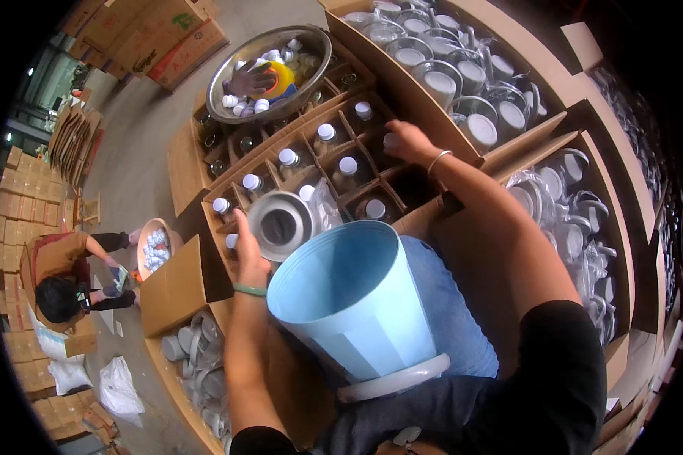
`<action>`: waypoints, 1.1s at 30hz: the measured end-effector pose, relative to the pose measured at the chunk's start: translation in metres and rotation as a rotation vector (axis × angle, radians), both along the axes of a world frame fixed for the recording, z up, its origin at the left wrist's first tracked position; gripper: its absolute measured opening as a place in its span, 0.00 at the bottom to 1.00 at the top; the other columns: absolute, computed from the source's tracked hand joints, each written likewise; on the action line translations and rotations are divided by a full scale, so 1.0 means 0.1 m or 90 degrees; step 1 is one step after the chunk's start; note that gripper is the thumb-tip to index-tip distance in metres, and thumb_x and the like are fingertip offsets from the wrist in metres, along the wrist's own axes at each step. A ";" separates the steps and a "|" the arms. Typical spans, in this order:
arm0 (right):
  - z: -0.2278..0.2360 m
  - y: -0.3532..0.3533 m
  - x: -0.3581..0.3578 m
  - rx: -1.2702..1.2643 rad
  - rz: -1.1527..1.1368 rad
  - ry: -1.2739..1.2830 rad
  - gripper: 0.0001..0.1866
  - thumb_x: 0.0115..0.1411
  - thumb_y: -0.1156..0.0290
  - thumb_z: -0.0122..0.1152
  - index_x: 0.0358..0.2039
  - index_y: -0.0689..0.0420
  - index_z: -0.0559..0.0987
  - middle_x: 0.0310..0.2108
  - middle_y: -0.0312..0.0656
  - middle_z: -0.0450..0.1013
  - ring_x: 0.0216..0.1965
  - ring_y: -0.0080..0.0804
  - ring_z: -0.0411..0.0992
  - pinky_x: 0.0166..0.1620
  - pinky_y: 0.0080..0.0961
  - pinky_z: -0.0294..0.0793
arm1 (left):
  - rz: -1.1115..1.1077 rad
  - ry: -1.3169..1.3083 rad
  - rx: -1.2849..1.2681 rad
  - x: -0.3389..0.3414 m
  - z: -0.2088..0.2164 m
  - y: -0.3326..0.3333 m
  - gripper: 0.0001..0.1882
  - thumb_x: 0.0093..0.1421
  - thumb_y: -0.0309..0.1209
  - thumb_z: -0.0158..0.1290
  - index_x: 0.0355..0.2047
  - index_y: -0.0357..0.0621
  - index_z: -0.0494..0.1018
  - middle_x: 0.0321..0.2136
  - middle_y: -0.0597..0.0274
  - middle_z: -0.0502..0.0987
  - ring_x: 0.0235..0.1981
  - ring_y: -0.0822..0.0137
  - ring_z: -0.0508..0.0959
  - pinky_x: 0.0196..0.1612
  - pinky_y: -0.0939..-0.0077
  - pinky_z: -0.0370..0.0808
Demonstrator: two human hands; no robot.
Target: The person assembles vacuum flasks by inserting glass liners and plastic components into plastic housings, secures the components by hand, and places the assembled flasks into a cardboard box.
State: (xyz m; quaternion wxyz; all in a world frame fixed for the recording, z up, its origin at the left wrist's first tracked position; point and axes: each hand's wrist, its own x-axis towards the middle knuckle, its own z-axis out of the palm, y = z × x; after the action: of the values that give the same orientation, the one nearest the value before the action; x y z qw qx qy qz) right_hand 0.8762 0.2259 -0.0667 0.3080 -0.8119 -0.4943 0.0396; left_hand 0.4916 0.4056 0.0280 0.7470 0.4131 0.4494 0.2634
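Note:
My left hand (249, 256) is closed around the left side of a round grey ring-shaped piece (272, 244) with a dark hole in its middle; some fingers are hidden. Crumpled clear plastic (324, 206) hangs at its right. Reaching into a far-right compartment of the divided carton (205, 199), my right hand (411, 142) has its fingers closed on the top of a bottle (391, 141). Several clear bottles with white caps (347, 166) stand upright in the other compartments. A light blue bucket (357, 303) leans in front of my body.
Beyond the carton, a metal basin (214, 91) holds white caps, a glove (252, 79) and a yellow container (281, 80). Cartons of glass mugs (438, 82) flank me at the right; another (171, 379) sits at lower left. A co-worker (61, 280) bends beside a bowl of caps (176, 236).

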 end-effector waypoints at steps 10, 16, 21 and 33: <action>1.39 -0.08 -0.57 0.184 0.039 -0.040 0.43 0.40 0.73 0.74 0.59 0.53 0.63 0.49 0.48 0.73 0.51 0.50 0.70 0.53 0.40 0.71 | -0.157 0.040 0.178 0.20 0.58 -0.38 0.27 0.69 0.51 0.43 0.54 0.40 0.65 0.47 0.50 0.73 0.49 0.62 0.74 0.52 0.61 0.71; 3.30 -0.48 -1.53 0.241 0.510 -0.208 0.46 0.42 0.71 0.76 0.62 0.55 0.64 0.53 0.49 0.71 0.52 0.48 0.70 0.56 0.38 0.72 | -0.526 -0.305 0.046 0.93 1.23 -0.61 0.46 0.62 0.69 0.31 0.60 0.39 0.61 0.47 0.51 0.75 0.49 0.60 0.75 0.50 0.61 0.75; 3.49 -0.46 -1.15 0.305 0.407 0.075 0.47 0.56 0.50 0.66 0.67 0.59 0.54 0.65 0.58 0.56 0.64 0.54 0.59 0.63 0.45 0.64 | -0.458 -0.313 0.182 0.72 1.58 -0.80 0.37 0.63 0.60 0.39 0.55 0.39 0.67 0.47 0.54 0.76 0.46 0.63 0.77 0.49 0.64 0.76; 3.08 -0.34 -1.48 0.047 0.553 0.542 0.65 0.43 0.47 0.77 0.69 0.62 0.45 0.57 0.61 0.66 0.61 0.55 0.63 0.63 0.50 0.64 | -0.326 -0.241 0.163 -0.18 0.85 -0.48 0.37 0.65 0.57 0.45 0.62 0.38 0.61 0.59 0.55 0.67 0.61 0.65 0.67 0.64 0.67 0.60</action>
State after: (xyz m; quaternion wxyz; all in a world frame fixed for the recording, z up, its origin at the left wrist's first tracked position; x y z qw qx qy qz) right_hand 0.7281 0.1924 0.2414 0.4619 -0.4376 -0.6150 0.4657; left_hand 0.4740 0.3571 0.1126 0.8013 0.5466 0.1476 0.1936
